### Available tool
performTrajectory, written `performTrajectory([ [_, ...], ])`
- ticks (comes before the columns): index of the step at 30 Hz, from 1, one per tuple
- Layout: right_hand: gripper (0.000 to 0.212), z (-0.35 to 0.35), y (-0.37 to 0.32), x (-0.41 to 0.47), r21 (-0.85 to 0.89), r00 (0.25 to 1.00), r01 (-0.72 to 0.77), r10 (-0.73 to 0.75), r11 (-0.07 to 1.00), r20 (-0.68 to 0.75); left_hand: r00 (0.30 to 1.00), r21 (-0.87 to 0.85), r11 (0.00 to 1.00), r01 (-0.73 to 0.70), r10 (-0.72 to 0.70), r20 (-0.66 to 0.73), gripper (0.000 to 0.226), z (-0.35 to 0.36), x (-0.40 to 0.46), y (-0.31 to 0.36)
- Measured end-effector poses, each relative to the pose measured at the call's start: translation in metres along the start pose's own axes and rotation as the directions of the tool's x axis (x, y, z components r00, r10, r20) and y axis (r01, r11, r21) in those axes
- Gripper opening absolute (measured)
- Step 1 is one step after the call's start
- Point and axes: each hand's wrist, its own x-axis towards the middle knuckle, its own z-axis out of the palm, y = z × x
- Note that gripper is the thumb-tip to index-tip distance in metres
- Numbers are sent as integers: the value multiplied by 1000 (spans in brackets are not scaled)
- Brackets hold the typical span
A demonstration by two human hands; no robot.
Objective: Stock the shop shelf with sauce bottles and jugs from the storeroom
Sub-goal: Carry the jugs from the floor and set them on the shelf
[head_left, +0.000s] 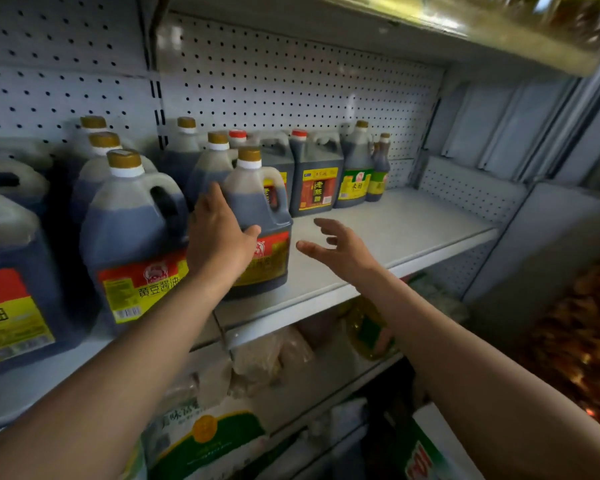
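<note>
Soy sauce jug [257, 216], gold cap, red-yellow label partly hidden: front edge of shelf [413, 230]. Left hand [219, 233] flat against it, fingers straight; right hand [336, 247] apart, fingers spread. Neighbouring jug [136, 237] reads 黄豆酱油

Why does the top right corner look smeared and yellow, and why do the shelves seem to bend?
Head view: the upper shelf is blurred with yellow glare; the wide-angle lens curves the middle shelf; the jug under the left hand is fairly sharp; the lower shelves lie in shadow.
</note>
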Motion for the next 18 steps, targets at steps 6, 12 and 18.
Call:
performTrajectory([
  [6,70,-27,-8,-82,-346,975,-104,26,932,-223,950,-74,952,-296,286,-128,89,-11,-34,-7],
  [12,70,-38,-24,-198,-432,898,-312,114,846,-425,860,-211,890,-403,448,245,86,-9,-93,-9],
  [18,72,-50,-41,-329,-471,812,-512,225,718,-539,674,-308,836,-455,549,494,79,-9,-181,8],
])
